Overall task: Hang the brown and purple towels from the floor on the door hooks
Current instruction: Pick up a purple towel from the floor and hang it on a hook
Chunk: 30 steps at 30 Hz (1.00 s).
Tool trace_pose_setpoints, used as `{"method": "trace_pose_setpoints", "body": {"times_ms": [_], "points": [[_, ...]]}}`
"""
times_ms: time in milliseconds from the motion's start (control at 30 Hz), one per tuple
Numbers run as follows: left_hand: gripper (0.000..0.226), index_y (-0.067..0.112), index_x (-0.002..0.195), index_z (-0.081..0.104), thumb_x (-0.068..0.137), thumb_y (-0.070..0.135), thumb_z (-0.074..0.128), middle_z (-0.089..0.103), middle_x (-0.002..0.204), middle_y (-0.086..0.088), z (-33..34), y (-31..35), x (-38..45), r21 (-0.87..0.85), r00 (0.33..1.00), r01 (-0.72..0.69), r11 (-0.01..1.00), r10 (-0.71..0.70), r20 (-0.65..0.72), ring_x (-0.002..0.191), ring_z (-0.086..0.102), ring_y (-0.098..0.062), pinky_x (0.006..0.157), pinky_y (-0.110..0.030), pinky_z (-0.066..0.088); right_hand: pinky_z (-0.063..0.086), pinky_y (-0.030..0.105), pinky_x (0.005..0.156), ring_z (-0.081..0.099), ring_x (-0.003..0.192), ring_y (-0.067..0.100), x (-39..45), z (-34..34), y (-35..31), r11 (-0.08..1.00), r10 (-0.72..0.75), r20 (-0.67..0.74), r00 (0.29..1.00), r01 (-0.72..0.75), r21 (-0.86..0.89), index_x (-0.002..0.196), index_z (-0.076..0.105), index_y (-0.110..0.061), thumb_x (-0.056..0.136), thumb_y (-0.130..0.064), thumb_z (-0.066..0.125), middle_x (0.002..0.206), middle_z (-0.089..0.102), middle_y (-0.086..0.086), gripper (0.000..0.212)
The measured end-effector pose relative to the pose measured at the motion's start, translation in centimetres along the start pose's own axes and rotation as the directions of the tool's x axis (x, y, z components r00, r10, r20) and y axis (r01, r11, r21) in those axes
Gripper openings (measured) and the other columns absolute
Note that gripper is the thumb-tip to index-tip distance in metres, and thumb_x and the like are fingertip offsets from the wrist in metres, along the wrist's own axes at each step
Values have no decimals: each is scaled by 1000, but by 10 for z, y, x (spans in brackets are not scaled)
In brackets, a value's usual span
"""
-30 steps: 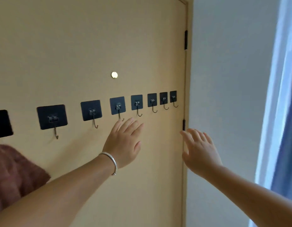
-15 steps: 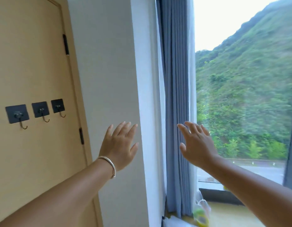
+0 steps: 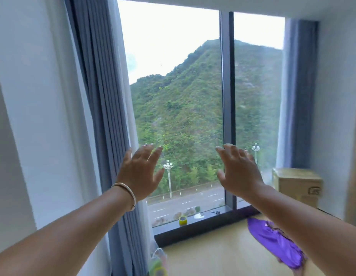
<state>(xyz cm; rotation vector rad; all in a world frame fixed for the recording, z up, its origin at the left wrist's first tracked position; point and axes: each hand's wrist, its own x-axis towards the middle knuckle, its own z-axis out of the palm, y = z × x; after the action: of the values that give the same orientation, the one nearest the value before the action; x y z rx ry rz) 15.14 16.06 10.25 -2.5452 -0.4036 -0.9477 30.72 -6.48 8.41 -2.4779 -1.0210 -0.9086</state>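
From the head camera, both arms reach forward toward a tall window (image 3: 173, 116), and neither grip holds anything. The left hand (image 3: 140, 174) is raised with its back to the camera, fingers straight and spread, and a thin pale bracelet (image 3: 126, 192) sits around its wrist. The right hand (image 3: 238, 172) is up at about the same height, well apart from the left, its fingers also straight and fanned out – both hands are empty and touch nothing. The purple towel (image 3: 272, 240) lies crumpled on the pale wooden floor (image 3: 213, 253) at lower right, near the foot of the window and partly hidden behind the right forearm. The brown towel and the door hooks do not show in this view. Grey-blue curtains (image 3: 105, 116) hang at the left of the glass beside a white wall (image 3: 33, 116), with a matching one at the far right. On the dark sill (image 3: 203, 220) sit a roll of yellow tape (image 3: 182, 220), something small and white, and what looks like a pair of scissors (image 3: 215, 212) – too small to be sure. A cardboard box (image 3: 296, 186) stands at the right end of the window. Through the glass show a green hillside, a road and a lamp post. At the bottom edge, below the left curtain, is a blurred bag with something green and yellow inside.
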Motion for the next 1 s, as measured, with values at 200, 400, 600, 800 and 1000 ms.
{"method": "trace_pose_setpoints", "body": {"times_ms": [200,400,600,800,1000], "points": [[65,25,149,28,92,54,40,37,151,-2,22,137,62,-195,975,-212,958,193,-113,138,35,-22,113,-49,22,19,49,116,32,136,24,-55,-45,125,956,199,-30,980,-200,-212,144,29,-24,88,-32,54,147,32,4,62],[67,28,151,20,92,56,33,31,154,0,27,274,97,-372,918,-394,841,341,-201,142,28,-19,116,-49,19,26,47,114,37,132,22,-124,-104,213,831,389,-84,918,-388,-399,144,33,-23,90,-32,52,145,37,3,58],[67,28,152,13,93,58,28,25,157,1,23,381,109,-467,846,-534,705,455,-280,145,21,-16,117,-48,15,30,41,109,37,132,24,-181,-146,262,672,545,-130,828,-524,-523,144,34,-20,89,-33,52,145,37,4,59],[66,31,151,10,94,57,28,22,157,2,19,472,121,-548,775,-623,559,535,-336,145,18,-17,118,-49,12,25,41,112,32,135,23,-217,-169,304,544,647,-175,742,-610,-576,144,33,-20,89,-29,49,147,34,4,57],[65,29,151,16,94,58,30,27,156,0,23,547,148,-560,701,-700,443,577,-420,144,22,-20,116,-50,12,23,39,113,31,135,22,-227,-174,351,432,717,-222,661,-671,-603,146,29,-21,91,-31,46,150,30,4,58]]}}
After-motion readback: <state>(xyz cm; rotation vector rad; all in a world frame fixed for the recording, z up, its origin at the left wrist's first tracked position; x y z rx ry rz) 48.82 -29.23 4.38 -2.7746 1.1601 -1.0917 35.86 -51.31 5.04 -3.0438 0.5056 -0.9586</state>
